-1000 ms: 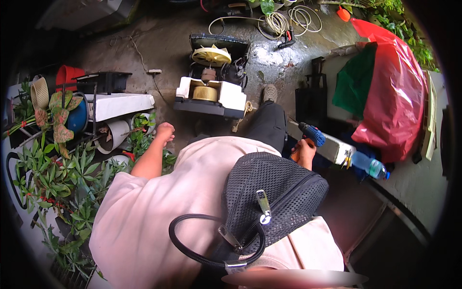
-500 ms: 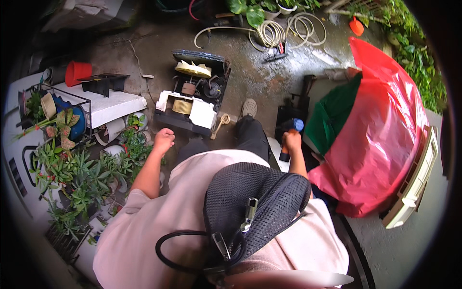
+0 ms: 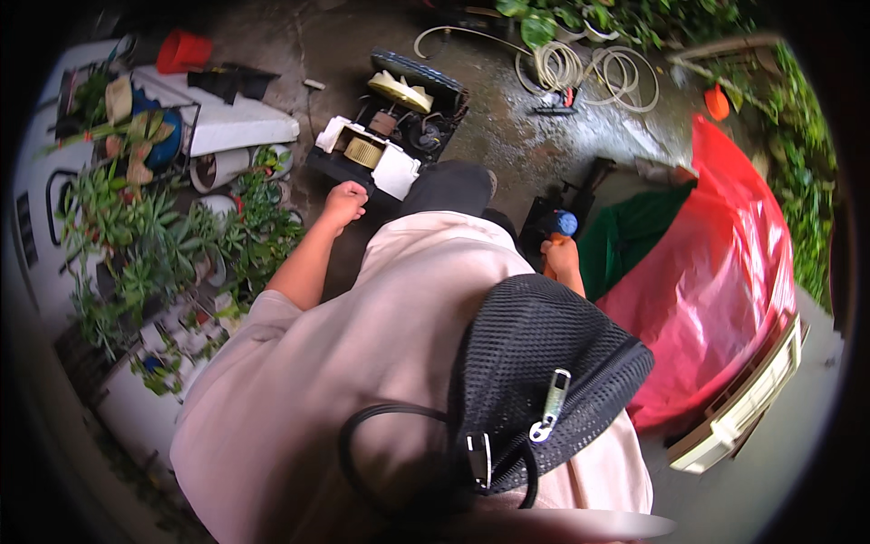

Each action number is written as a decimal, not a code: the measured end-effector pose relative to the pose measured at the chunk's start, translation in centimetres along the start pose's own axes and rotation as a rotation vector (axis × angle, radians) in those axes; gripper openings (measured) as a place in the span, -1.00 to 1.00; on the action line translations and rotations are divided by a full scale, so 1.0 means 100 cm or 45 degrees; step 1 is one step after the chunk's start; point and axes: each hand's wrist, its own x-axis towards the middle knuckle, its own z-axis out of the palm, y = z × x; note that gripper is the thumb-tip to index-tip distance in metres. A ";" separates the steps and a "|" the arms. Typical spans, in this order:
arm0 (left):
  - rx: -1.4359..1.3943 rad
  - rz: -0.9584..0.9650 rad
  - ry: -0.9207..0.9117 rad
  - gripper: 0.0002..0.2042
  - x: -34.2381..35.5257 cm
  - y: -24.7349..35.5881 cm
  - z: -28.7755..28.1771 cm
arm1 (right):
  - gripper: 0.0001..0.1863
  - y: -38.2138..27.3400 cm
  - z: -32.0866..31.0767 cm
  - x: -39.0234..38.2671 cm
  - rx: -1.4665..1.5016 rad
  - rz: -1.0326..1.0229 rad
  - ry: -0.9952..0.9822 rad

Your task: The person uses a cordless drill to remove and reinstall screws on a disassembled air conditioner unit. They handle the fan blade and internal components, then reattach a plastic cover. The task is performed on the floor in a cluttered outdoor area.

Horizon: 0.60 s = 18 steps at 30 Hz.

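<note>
My right hand [image 3: 563, 257] is closed round a blue-topped object [image 3: 566, 223] with an orange part; its lower end is hidden, and I cannot tell its kind. My left hand [image 3: 344, 205] is curled closed at the near left edge of an opened window air conditioner [image 3: 396, 174]. Whatever lies inside those fingers, if anything, is hidden. The unit stands on the ground with its cream fan [image 3: 400, 92], brownish motor [image 3: 382, 123], yellowish blower wheel [image 3: 363, 152] and white housing showing. My dark-trousered knee [image 3: 446, 188] is raised beside it.
Potted plants [image 3: 172, 236] and a white slab [image 3: 240, 127] line the left. A coiled hose [image 3: 557, 68] lies on wet concrete ahead. To the right are a red plastic sheet [image 3: 711, 290], a green cloth [image 3: 630, 236] and a cream louvred panel [image 3: 743, 399]. A black bag [image 3: 544, 372] hangs on my chest.
My view and body have shifted, and my knee has come up in front of the air conditioner. My left hand is now closer to the unit. The right hand keeps its blue-topped object.
</note>
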 end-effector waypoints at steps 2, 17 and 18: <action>-0.051 -0.092 -0.003 -0.87 -0.004 -0.020 0.006 | -0.51 0.001 -0.005 0.007 -0.040 -0.033 0.003; -0.722 -0.523 -0.087 -0.88 0.055 -0.112 0.112 | -0.64 -0.151 -0.129 0.074 -0.404 -0.242 0.068; -0.672 -0.439 0.022 -0.87 0.070 -0.093 0.120 | -0.67 -0.161 -0.137 0.083 -0.402 -0.287 0.061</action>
